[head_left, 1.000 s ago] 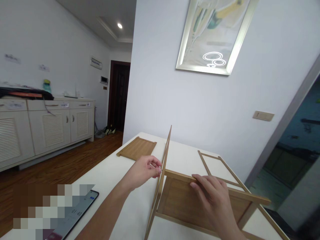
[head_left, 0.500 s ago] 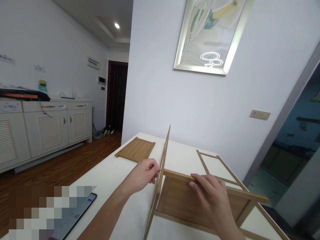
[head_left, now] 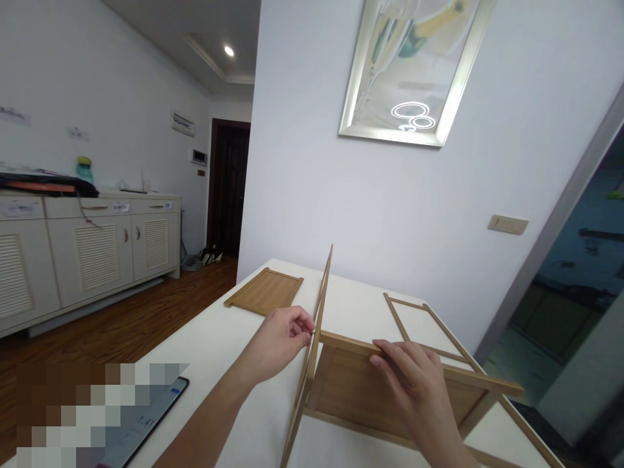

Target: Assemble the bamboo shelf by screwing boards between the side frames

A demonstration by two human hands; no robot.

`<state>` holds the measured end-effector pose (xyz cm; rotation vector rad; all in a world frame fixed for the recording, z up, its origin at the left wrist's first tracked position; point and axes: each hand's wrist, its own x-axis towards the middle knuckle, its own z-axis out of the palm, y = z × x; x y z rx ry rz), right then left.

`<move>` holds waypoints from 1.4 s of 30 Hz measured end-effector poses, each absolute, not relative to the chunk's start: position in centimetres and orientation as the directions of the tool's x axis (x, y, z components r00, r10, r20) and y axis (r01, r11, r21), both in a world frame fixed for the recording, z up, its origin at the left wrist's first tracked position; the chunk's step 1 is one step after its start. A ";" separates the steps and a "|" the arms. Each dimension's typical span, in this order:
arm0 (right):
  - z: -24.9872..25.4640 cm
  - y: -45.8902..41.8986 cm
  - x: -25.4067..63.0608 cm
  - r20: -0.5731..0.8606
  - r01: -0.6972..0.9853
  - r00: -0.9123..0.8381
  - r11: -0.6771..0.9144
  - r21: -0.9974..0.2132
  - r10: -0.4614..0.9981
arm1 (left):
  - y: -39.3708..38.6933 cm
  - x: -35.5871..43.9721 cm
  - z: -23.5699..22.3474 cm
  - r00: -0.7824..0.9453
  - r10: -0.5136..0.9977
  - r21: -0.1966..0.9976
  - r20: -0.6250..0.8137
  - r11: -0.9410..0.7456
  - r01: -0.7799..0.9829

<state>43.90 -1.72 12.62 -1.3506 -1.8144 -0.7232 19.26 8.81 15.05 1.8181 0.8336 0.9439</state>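
Holds the bare left hand (head_left: 280, 335) close against the left side of a thin, upright frame of light-brown wood (head_left: 324, 296), seen nearly edge-on, with thumb and fingertips drawn narrowly together; cannot tell whether pinching something tiny there. Hooks the bare right hand (head_left: 414, 377) over the top rail of a rectangular brown wooden panel (head_left: 346, 383), in a narrow grip, with fingers over the rail and thumb on the near side. Has that panel standing on its long edge on a smooth white tabletop (head_left: 258, 422), with its left end at the right side of the upright frame. Has, past the left hand, a flat brown wooden board (head_left: 266, 290), and beyond the right hand, a slim open rectangle of brown wood (head_left: 396, 316), both lying on the tabletop. Shows at the lower left a dark-edged smartphone (head_left: 156, 416), partly hidden by blurred blocks, and well behind, a low white cabinet with louvred doors (head_left: 156, 244) and a silver-framed picture (head_left: 400, 65) on the wall
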 end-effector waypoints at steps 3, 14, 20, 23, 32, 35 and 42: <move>12.6 -1.6 43.9 0.827 0.959 -0.161 0.282 0.003 0.539 | 9.0 19.1 15.0 0.474 0.849 0.937 0.234 -0.327 0.122; 12.7 -1.8 43.8 0.829 0.960 -0.157 0.279 0.002 0.537 | 8.4 19.1 15.1 0.581 0.802 0.888 0.136 -0.359 0.288; 12.7 -1.8 43.9 0.820 0.962 -0.150 0.273 -0.007 0.552 | 8.6 19.4 14.8 0.557 0.794 0.883 0.242 -0.419 0.213; 12.7 -1.7 43.9 0.820 0.963 -0.143 0.268 -0.013 0.555 | 8.6 19.4 14.7 0.521 0.801 0.863 0.295 -0.457 0.213; 12.6 -2.0 44.0 0.813 0.960 -0.146 0.279 -0.020 0.564 | 8.5 19.1 15.2 0.483 0.836 0.851 0.260 -0.435 0.296; 12.6 -1.9 43.9 0.815 0.961 -0.143 0.277 -0.023 0.562 | 8.4 19.0 15.2 0.513 0.828 0.844 0.225 -0.429 0.322; 12.7 -2.0 43.9 0.810 0.964 -0.133 0.265 -0.029 0.571 | 8.3 19.0 15.2 0.532 0.829 0.861 0.174 -0.390 0.327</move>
